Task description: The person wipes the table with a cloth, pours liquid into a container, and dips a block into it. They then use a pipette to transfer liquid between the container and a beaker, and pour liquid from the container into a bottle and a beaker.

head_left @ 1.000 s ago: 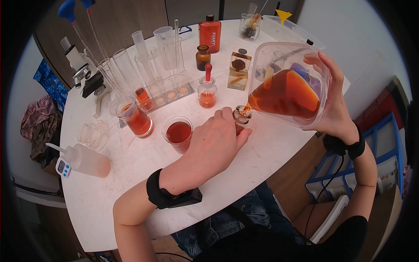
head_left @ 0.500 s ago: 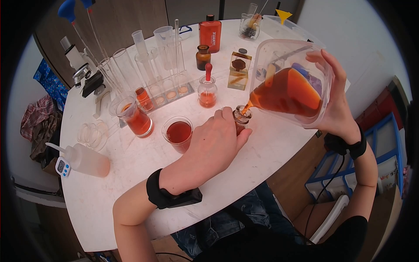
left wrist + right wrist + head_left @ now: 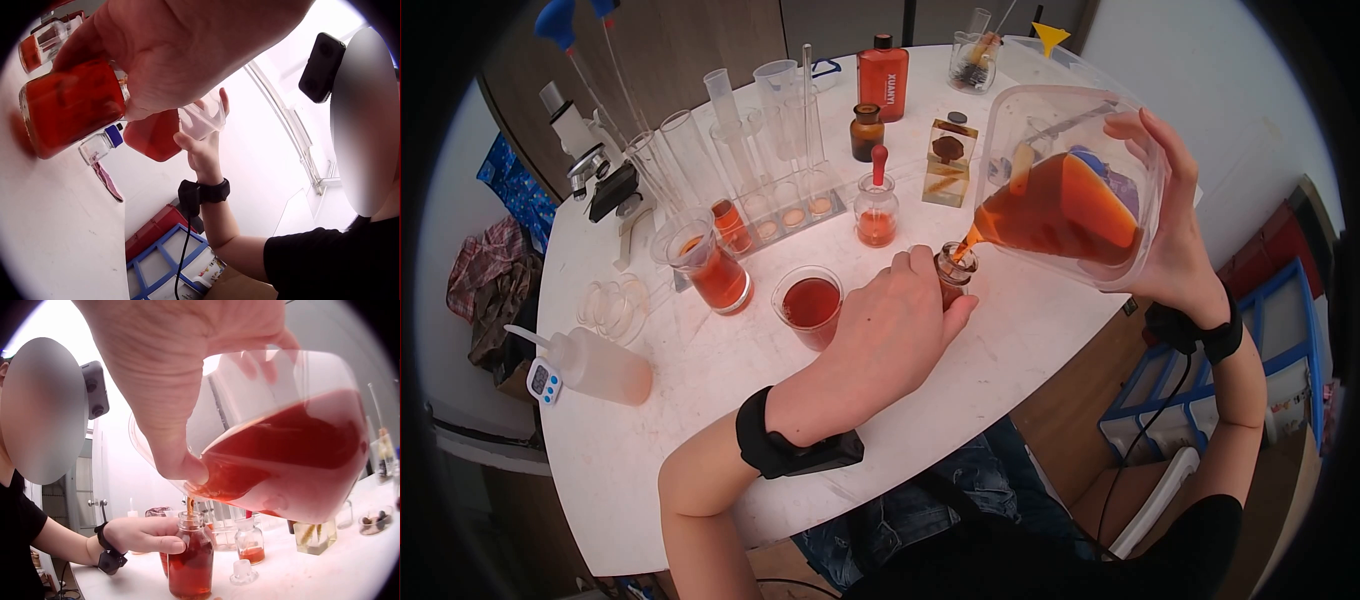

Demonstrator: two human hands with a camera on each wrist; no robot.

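Note:
My left hand grips a clear glass bottle around its body as it stands upright on the table. In the right wrist view, red liquid fills it up to near the shoulder. My right hand holds a clear plastic tub tilted above it. Red-orange liquid pools along the tub's lower corner, and a thin stream runs from there into the bottle's mouth. Left of my left hand stands a plastic cup of dark red liquid. A clear stopper sits beside the bottle.
Behind the bottle is a dropper bottle with a red bulb. A test tube rack, a beaker of red liquid and a wash bottle stand leftward. Farther back are a brown bottle and a red bottle.
The tub in my right hand has shifted slightly up and to the right, its liquid still running into the bottle. My left hand and the bottle have stayed put.

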